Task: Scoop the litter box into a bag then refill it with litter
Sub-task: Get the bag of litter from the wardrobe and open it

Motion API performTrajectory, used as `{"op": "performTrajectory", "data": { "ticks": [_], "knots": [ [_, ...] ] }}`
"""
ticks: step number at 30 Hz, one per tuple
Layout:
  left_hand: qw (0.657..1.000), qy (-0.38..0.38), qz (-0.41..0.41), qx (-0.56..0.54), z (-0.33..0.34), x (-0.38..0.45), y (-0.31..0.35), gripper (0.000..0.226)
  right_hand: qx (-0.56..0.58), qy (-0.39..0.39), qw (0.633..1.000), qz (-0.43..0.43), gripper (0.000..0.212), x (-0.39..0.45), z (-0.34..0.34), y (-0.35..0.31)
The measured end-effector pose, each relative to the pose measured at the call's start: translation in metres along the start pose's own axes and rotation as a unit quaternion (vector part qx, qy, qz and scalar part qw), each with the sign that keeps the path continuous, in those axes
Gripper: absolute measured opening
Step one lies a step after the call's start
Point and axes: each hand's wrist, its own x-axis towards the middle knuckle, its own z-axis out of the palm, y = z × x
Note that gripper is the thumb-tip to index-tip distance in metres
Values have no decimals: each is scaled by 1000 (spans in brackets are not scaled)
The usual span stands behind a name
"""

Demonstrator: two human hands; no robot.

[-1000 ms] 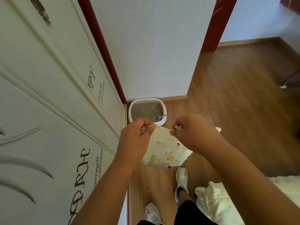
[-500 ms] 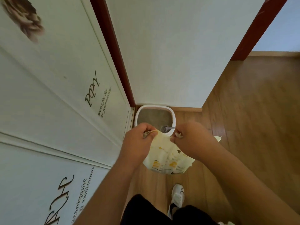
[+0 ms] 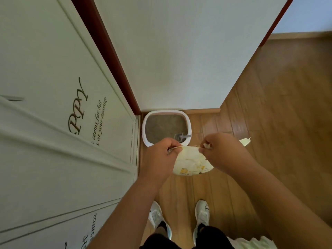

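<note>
Head view. Person stands on the wood floor (image 3: 269, 123), both shoes now planted side by side where a second ago only one showed mid-step; the walk-up looks finished. The litter box (image 3: 187, 123) sits on the floor in the corner where wall meets door, closer and larger in view than before. A grey scoop (image 3: 182, 136) rests at its near right edge, handle over the rim.

The left hand (image 3: 159, 159) pinches one edge of the bag (image 3: 190, 164); the right hand (image 3: 226, 155) pinches the opposite edge, as before. Bag hangs between them, just short of the box; whether its mouth is open yet is hard to tell. Judgement: scooping not begun, and one hand must be freed for the scoop.
</note>
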Motion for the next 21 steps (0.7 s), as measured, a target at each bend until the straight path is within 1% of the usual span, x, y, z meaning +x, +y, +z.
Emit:
{"op": "performTrajectory", "data": {
  "ticks": [3, 7, 12, 17, 21],
  "knots": [
    [1000, -3, 0, 2, 11, 17, -22, 10, -3, -2, 1000, 6, 14, 23, 21, 8],
    [1000, 9, -15, 0, 31, 35, -53, 8, -18, -29, 999, 14, 16, 55, 55, 24],
    [998, 14, -63, 6, 70, 53, -94, 7, 14, -55, 998, 9, 18, 94, 106, 54],
    [992, 2, -126, -11, 111, 68, -136, 9, 38, -101, 994, 15, 32, 127, 160, 89],
    [988, -11, -152, 5, 144, 90, -176, 9, 28, -131, 991, 5, 37, 160, 202, 114]
  ]
}}
